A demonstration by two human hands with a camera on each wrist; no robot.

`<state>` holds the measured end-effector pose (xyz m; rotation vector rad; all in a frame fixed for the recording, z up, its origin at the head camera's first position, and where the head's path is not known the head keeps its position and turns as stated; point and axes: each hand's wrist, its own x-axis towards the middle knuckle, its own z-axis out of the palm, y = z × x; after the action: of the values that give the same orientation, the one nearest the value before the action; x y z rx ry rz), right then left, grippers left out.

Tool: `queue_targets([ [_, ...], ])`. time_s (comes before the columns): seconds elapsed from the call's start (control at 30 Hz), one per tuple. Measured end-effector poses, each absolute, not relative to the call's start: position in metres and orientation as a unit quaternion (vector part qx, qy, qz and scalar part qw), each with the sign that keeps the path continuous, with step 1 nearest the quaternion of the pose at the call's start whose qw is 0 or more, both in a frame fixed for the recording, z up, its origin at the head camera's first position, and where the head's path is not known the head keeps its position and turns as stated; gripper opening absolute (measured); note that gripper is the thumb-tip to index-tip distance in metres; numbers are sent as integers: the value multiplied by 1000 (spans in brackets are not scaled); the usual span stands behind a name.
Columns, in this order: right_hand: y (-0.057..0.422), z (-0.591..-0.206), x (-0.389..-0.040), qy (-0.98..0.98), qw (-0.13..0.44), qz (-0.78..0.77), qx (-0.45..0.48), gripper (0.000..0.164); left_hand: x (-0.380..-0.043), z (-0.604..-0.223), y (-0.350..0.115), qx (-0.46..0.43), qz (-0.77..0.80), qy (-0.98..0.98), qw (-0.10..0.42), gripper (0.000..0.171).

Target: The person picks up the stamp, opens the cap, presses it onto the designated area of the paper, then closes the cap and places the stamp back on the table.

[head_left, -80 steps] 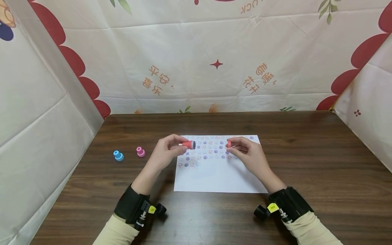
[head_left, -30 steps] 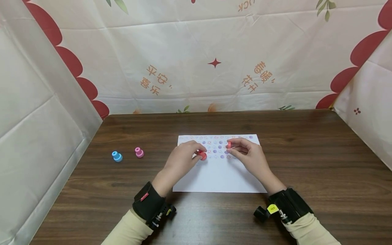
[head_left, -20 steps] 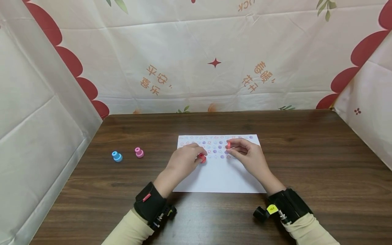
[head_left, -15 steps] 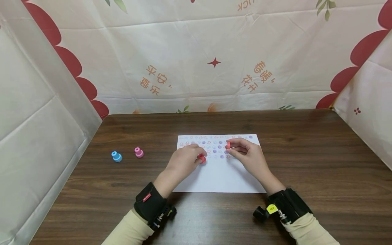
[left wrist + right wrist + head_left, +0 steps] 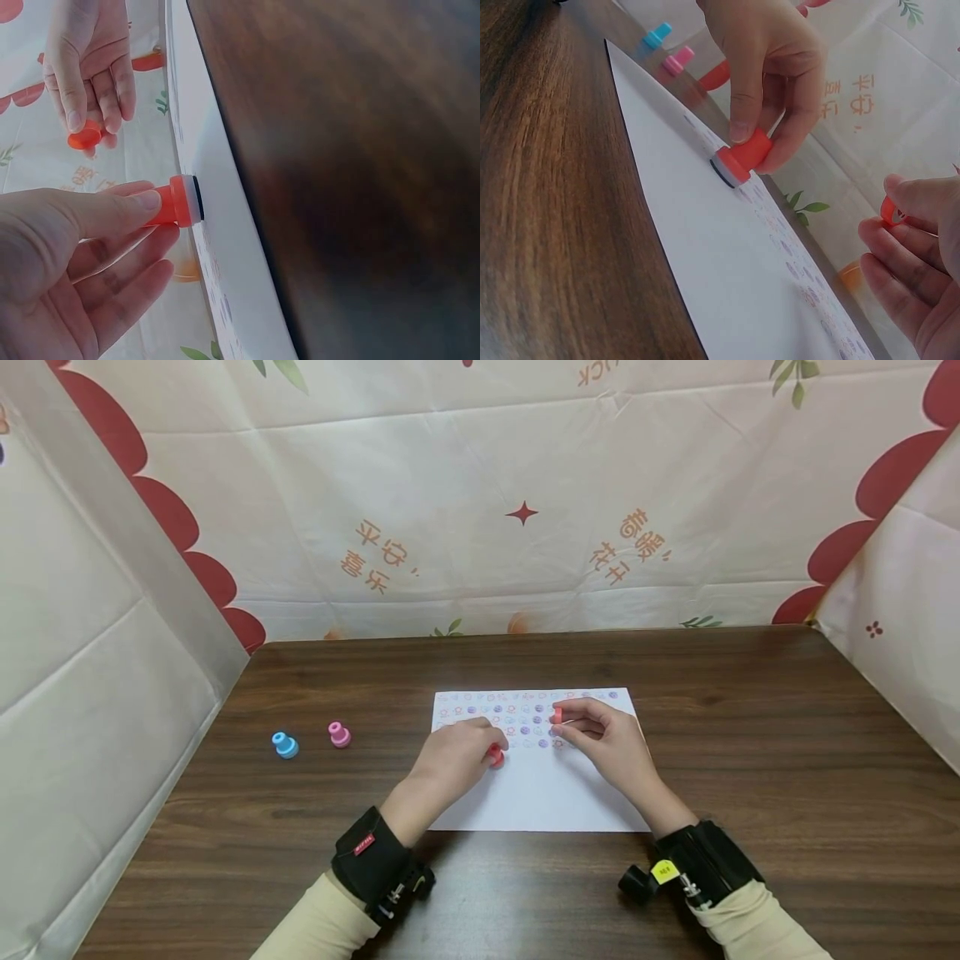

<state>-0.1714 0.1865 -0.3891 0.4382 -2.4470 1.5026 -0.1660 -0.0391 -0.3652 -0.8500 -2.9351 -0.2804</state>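
My left hand (image 5: 457, 752) pinches a small red stamp (image 5: 496, 757) and holds its face down against the white sheet (image 5: 540, 793). The left wrist view shows the red stamp (image 5: 177, 201) with its dark face at the paper (image 5: 225, 247). The right wrist view shows the stamp (image 5: 741, 158) tilted slightly on the sheet (image 5: 727, 277). My right hand (image 5: 600, 735) hovers over the sheet's upper right and pinches the stamp's red cap (image 5: 558, 715), also seen as the cap (image 5: 84, 138) and the cap (image 5: 889, 211). Rows of purple and red prints (image 5: 525, 714) cover the sheet's top.
A blue stamp (image 5: 285, 744) and a pink stamp (image 5: 339, 734) stand on the dark wooden table (image 5: 750, 735) at the left. Patterned cloth (image 5: 525, 510) walls the table at the back and both sides. Black wrist straps (image 5: 375, 864) sit on both forearms.
My left hand turned the red stamp from sideways in the air to face down, lowered it onto the sheet, then shifted slightly toward me. The right hand stayed put with the cap.
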Motion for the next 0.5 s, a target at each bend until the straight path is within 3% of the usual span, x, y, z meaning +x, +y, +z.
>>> queue_targets([
  [0.5,185,-386,-170,-842,108,509,143,30,-167,-360,-28,-268,-39,-962,29,23],
])
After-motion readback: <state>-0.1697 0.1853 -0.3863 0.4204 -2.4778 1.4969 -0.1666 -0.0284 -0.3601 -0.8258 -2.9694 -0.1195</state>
